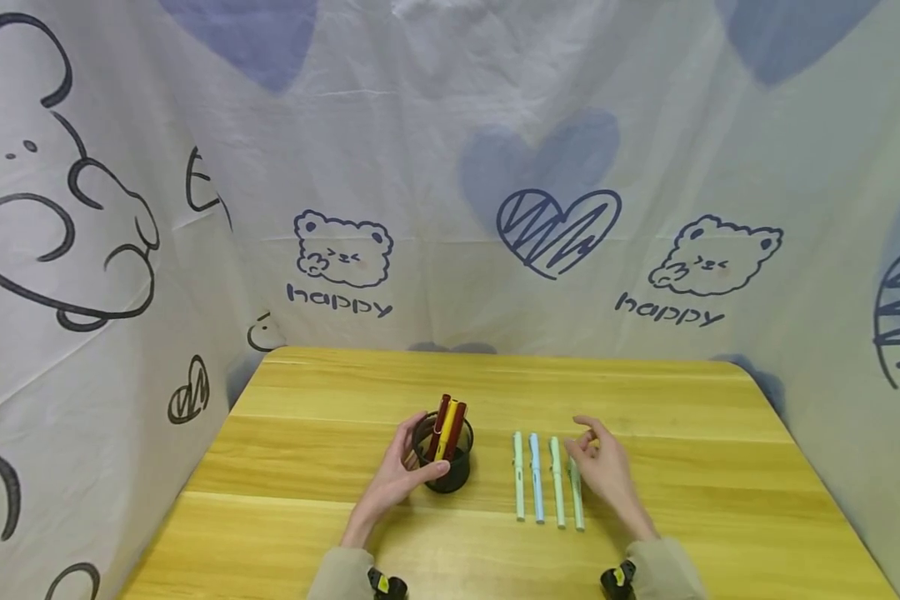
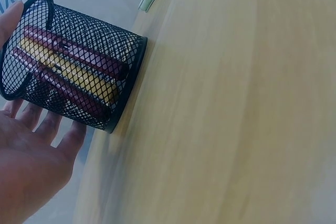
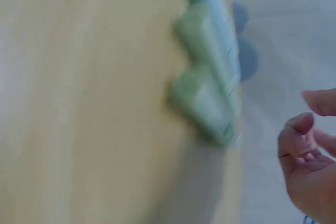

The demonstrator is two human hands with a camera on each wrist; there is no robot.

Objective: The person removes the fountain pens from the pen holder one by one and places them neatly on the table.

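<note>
My left hand [image 1: 394, 481] is wrapped around a black mesh pen holder [image 1: 458, 477], thumb on the near side and fingers round the far left. Inside the holder [image 2: 86, 22] stand two dark red pens and a yellow pen [image 1: 447, 431]. To its right, a row of pens lies on the table: a pale green pen [image 1: 519, 483], a light blue pen [image 1: 537, 483], another green pen [image 1: 557, 490] and a rightmost green pen [image 1: 577, 502]. Over the cap end of that last pen hovers my right hand [image 1: 606, 468], fingers loosely bent and holding nothing [image 3: 310, 166].
A yellow wood-grain table [image 1: 330, 408] carries everything. Behind it and along both sides hangs a white cloth [image 1: 435, 292] printed with hearts and bears.
</note>
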